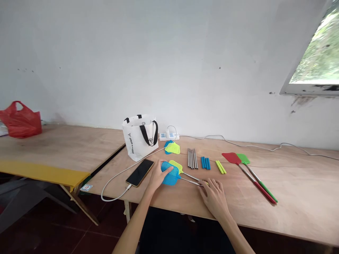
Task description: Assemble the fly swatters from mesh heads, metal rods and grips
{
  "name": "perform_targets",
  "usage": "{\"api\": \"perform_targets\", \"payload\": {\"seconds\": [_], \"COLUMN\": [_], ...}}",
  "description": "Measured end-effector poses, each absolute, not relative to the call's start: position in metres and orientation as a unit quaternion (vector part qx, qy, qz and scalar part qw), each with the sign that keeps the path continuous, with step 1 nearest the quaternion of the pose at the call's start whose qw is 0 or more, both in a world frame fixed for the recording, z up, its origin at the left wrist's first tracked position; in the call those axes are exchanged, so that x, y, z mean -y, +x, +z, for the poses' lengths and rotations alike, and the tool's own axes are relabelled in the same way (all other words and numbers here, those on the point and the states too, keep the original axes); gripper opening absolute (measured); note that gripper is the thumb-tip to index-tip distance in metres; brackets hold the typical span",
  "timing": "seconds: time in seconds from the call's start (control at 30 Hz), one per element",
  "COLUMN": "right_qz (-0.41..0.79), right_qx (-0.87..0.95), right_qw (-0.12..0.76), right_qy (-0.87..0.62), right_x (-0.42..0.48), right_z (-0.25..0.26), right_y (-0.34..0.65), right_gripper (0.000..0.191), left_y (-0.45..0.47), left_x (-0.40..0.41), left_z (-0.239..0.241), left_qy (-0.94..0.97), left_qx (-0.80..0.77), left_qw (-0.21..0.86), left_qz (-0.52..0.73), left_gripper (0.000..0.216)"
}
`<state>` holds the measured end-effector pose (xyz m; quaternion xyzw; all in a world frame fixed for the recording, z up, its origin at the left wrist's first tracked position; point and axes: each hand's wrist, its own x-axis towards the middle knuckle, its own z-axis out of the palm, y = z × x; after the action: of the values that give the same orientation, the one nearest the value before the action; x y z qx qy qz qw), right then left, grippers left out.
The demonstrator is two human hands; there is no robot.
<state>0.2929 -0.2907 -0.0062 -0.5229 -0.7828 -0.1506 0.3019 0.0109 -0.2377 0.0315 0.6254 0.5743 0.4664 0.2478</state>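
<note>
My left hand [158, 175] pinches the head of a blue fly swatter [171, 179], its thumb lying on the mesh. The swatter's metal rod runs right to my right hand [214, 197], whose fingers are closed around the handle end and hide it. Just behind it lies a yellow-green fly swatter [176, 164]. That swatter's rod also reaches the right hand, where a bit of yellow grip shows by the fingers; whether the hand holds it too is unclear. Beyond my hands are several metal tubes [192, 158], several blue grips [206, 163] and two yellow-green grips [220, 167].
Red [231, 157] and green [243, 158] fly swatters lie at right. Loose yellow-green swatter heads [172, 148] overlap blue ones near a power strip [168, 136]. A phone [140, 172] charges on a white cable [109, 181] beside a white bag [139, 141]. A red bag [23, 121] sits far left.
</note>
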Motion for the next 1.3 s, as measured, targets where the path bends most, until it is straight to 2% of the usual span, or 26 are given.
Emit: {"api": "perform_targets", "payload": {"seconds": [0.13,0.27,0.5,0.63,0.87,1.07,1.3], "right_qz": [-0.132,-0.093,-0.023,-0.001,0.063,0.043,0.091], "right_qx": [0.783,0.792,0.768,0.762,0.801,0.756,0.763], "right_qw": [0.275,0.251,0.205,0.214,0.236,0.317,0.250], "right_qy": [-0.542,-0.549,-0.607,-0.612,-0.546,-0.571,-0.589], "right_x": [0.288,0.286,0.276,0.272,0.265,0.258,0.259], "right_z": [-0.013,-0.014,-0.013,-0.016,-0.016,-0.031,-0.020], "right_y": [0.293,0.300,0.331,0.340,0.364,0.368,0.380], "right_gripper": [0.028,0.036,0.040,0.042,0.041,0.063,0.068], "left_y": [0.010,0.012,0.006,0.001,-0.004,-0.001,-0.001], "left_x": [0.237,0.241,0.235,0.232,0.229,0.229,0.229], "left_z": [0.020,0.021,0.020,0.015,0.007,0.002,0.001], "left_qy": [0.679,0.702,0.697,0.709,0.760,0.768,0.781], "left_qx": [-0.541,-0.561,-0.587,-0.587,-0.569,-0.573,-0.565], "left_qw": [0.302,0.260,0.231,0.190,0.131,0.117,0.100], "left_qz": [0.394,0.353,0.341,0.342,0.285,0.262,0.248], "left_gripper": [0.066,0.072,0.064,0.060,0.041,0.050,0.057]}}
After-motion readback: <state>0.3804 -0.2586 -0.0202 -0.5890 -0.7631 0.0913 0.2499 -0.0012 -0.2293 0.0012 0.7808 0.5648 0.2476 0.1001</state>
